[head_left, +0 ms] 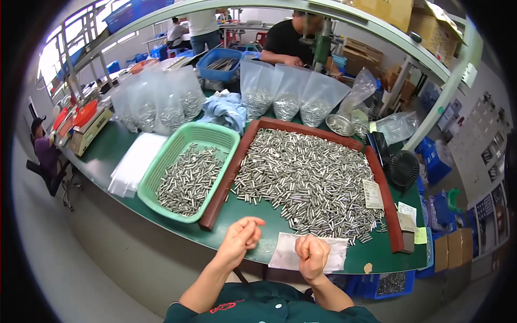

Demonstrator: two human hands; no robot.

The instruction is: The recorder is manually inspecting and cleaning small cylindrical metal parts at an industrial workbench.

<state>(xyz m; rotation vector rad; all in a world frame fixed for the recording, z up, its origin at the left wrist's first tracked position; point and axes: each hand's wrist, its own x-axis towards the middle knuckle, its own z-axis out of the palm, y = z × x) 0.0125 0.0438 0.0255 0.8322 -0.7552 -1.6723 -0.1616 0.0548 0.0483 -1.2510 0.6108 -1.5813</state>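
Observation:
My left hand (240, 240) is closed above the near table edge, thumb against the curled fingers, just right of the brown frame's near left end. My right hand (312, 255) makes a fist over a white cloth pad (281, 253) at the table edge. Whatever either hand may hold is hidden by the fingers. Beyond them, a wide heap of small silvery metal pins (301, 172) spreads inside a reddish-brown three-sided frame (215, 202). To the left, a green plastic basket (144, 188) contains more of these pins.
Clear bags of metal parts (172, 105) line the back of the green table (107, 188), beside a blue cloth (223, 110). Plastic sheets (137, 161) lie left of the basket. A metal bowl (340, 125) and black fan (403, 168) stand at right. A co-worker (288, 40) sits opposite.

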